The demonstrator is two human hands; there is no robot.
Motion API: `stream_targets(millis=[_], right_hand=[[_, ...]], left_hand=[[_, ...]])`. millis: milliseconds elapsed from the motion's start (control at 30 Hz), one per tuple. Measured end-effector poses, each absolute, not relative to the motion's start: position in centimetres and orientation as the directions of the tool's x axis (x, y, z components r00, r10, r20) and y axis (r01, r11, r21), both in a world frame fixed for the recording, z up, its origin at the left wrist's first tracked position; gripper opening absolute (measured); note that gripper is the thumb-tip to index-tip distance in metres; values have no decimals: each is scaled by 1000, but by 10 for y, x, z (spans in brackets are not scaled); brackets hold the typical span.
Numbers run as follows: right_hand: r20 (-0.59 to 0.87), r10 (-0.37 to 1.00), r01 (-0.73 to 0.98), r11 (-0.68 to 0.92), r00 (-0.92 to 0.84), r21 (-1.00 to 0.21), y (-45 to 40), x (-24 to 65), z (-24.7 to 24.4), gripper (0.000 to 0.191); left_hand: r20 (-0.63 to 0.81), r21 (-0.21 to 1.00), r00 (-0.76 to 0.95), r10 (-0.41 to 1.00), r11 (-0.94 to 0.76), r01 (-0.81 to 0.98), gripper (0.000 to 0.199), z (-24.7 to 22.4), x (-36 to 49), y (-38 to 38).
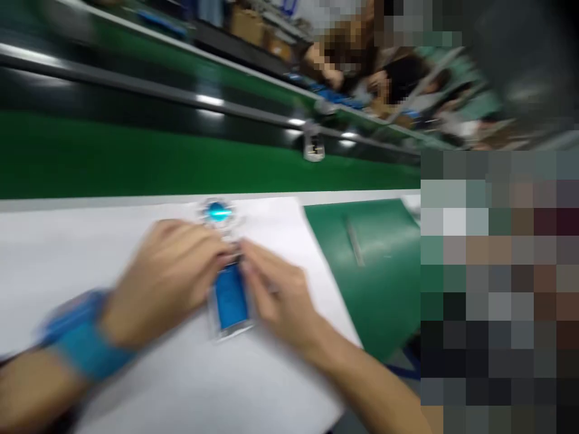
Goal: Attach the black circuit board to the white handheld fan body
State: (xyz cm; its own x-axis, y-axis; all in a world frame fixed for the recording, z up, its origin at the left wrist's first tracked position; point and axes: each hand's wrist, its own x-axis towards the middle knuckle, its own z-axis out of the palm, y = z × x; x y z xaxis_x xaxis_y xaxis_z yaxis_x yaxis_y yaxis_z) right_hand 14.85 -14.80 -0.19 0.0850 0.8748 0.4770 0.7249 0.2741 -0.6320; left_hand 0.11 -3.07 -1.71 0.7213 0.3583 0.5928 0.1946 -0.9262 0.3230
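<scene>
A clear-edged device with a round head and a rectangular blue body [232, 298] is between my hands over the white sheet. A shiny blue disc [219, 212] sits in the middle of its round head, which points away from me. My left hand [176, 262], with a blue band at the wrist, has its fingers closed at the narrow part between head and body. From the other side, the bent fingers of my right hand [283, 289] pinch the same spot. Blur and the fingers themselves hide the exact contact there.
White sheet [190, 374] covers the worktop, with a green mat [384, 289] at its right bearing a thin grey strip [354, 240]. Beyond runs a green conveyor belt [136, 160] with a metal rail and a small silvery piece [313, 144]. People sit across the line.
</scene>
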Motion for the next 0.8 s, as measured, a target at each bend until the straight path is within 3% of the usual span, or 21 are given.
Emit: stream_targets(millis=[100,567,800], right_hand=[[467,874,688,257,136,-679,-140,150,-17,30],[438,886,787,161,150,-596,-142,141,-13,32],[358,925,728,157,129,-668,-139,149,-14,32]], left_hand=[[557,308,723,409,-910,277,14,-16,-1,-38],[572,425,665,481,-867,262,19,-22,0,-39],[569,395,668,479,-872,289,15,-21,4,-34]])
